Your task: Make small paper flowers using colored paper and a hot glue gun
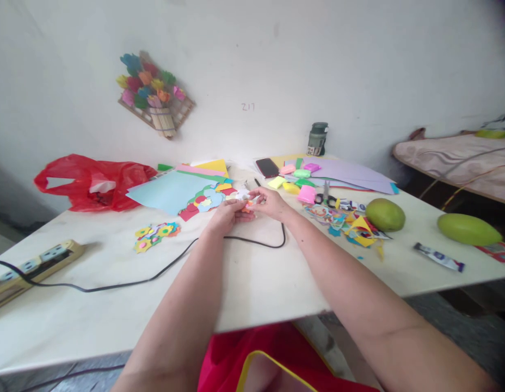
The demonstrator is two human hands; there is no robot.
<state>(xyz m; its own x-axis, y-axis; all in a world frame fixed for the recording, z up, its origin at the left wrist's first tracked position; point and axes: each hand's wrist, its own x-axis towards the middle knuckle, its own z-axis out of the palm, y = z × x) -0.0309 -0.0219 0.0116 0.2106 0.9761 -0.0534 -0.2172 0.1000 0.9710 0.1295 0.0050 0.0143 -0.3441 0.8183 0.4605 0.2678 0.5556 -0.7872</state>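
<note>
Close together above the middle of the table, my left hand (pixel 231 215) and my right hand (pixel 271 203) both have their fingers closed on a small orange and white paper piece (pixel 248 206). Fingers cover most of it, so its full shape is hidden. Just behind sits something white (pixel 242 194), too small to make out. Cut paper flower shapes (pixel 205 199) in several colours lie to the left, beyond my left hand. Nearer to me on that side is a group of layered paper flowers (pixel 156 235) with coloured centres.
A black cable (pixel 150 280) runs from the power strip (pixel 52 264) past my wrists. Right: scissors (pixel 326 197), clay packs (pixel 306 194), paper scraps (pixel 338 218), green fruit (pixel 385 214), a tube (pixel 439 257). Behind: a phone (pixel 267 167), a bottle (pixel 317 139). Left: a red bag (pixel 97 182), paper sheets (pixel 166 190).
</note>
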